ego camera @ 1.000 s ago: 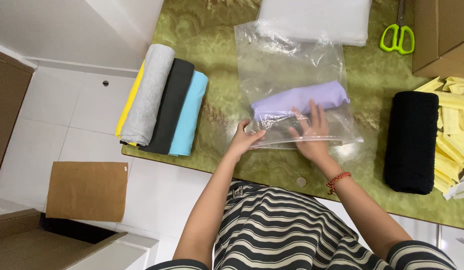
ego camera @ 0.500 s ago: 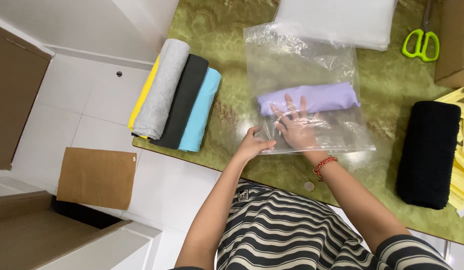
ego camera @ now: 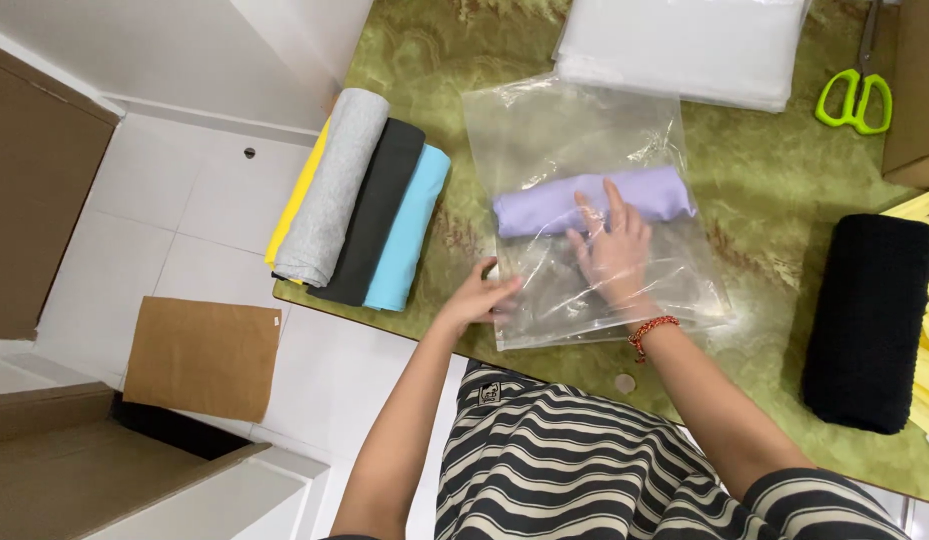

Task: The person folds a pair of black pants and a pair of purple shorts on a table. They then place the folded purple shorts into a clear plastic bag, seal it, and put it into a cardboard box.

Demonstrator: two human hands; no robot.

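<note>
Bagging step, mid-way. Clear plastic bag lies flat on the green marbled table, with a rolled lilac cloth inside it, lying crosswise just beyond the right hand's fingertips.

Right hand: open, fingers spread, palm pressed flat on the bag, fingertips touching the lilac roll through the film. Red bead bracelet on that wrist. Nothing is clamped.

Left hand: at the bag's near left corner, fingers curled on the edge of the film. Looks like a light pinch to pin the corner down, though how firm the hold is cannot be told. The two hands are apart, with a stretch of bag between them.

Judgement: the roll is already in; the work in hand looks like smoothing the film and pressing air out.

The next move probably calls for keeping the corner pinned while the flat palm sweeps toward the bag's mouth. Which end is open does not show clearly.

To the left of the left hand: a stack of rolled cloths in grey, black, light blue, with yellow under. Right of the right hand: black knit roll. Farther off, green-handled scissors and a pile of white bags.
</note>
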